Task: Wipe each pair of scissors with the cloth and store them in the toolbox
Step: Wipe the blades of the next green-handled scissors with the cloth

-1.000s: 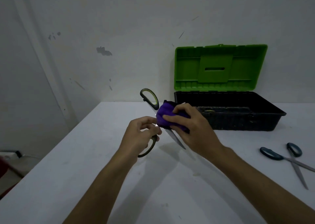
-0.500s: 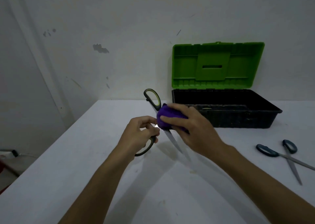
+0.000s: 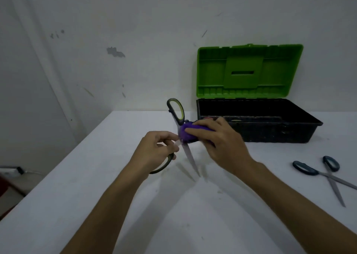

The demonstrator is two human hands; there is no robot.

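Observation:
My left hand (image 3: pixel 154 149) grips the lower handle loop of opened black-and-green scissors (image 3: pixel 176 111), held above the white table (image 3: pixel 96 186). One blade (image 3: pixel 190 159) points down towards the table; the other handle loop stands up. My right hand (image 3: pixel 220 139) holds a bunched purple cloth (image 3: pixel 186 133) wrapped around the scissors near the pivot. Behind my right hand sits the toolbox (image 3: pixel 270 130), a black tray with its green lid (image 3: pixel 249 70) standing open against the wall. Part of its front wall is hidden by my hand.
A second pair of scissors (image 3: pixel 324 174) with dark teal handles lies open on the table at the right, blades pointing to the near right. The table's left edge drops off to the floor. A white wall stands close behind.
The scissors have tilted more upright, the free blade now pointing down at the table. My right hand with the cloth has stayed at the pivot area. The view has shifted slightly.

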